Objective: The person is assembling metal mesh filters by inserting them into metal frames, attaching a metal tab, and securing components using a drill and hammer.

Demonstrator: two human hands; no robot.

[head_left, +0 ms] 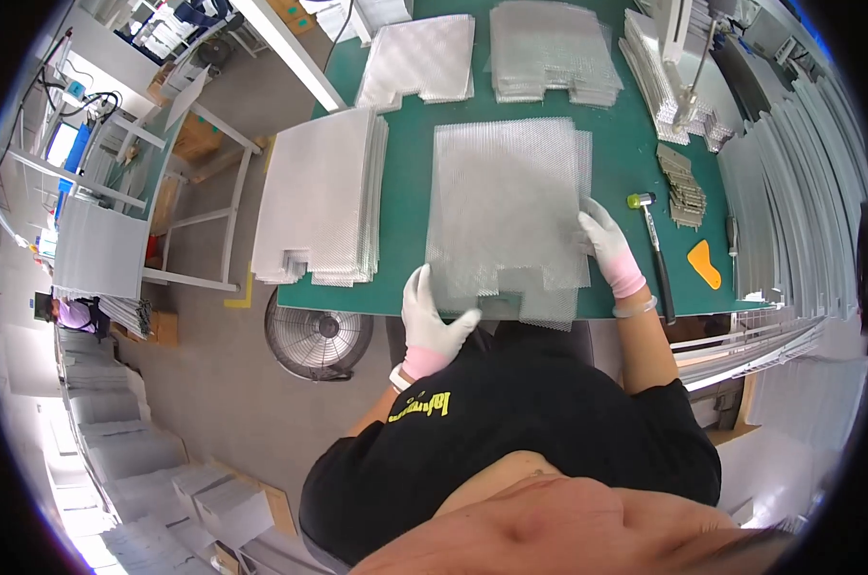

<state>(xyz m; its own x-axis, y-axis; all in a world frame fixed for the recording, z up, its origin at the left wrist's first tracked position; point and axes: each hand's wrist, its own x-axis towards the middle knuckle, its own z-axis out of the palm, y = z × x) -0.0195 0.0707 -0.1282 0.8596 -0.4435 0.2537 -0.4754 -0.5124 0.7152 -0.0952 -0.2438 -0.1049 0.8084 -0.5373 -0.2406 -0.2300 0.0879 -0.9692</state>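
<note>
Two hands (pixel 432 324) (pixel 606 244) (both white-gloved) flank one mesh stack (pixel 506 196) near one mallet (pixel 659 264).

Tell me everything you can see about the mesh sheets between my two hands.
The mesh sheets look thin, pale grey and partly see-through, with a fine textured pattern, perhaps plastic. At least two overlap, out of line along the right side and near edge. They are roughly rectangular, with cut-outs in the near edge. They appear to lie over the green table, one part reaching past its front edge. The gloved right hand is at their right edge; the gloved left hand is by the near-left corner, contact unclear.
</note>
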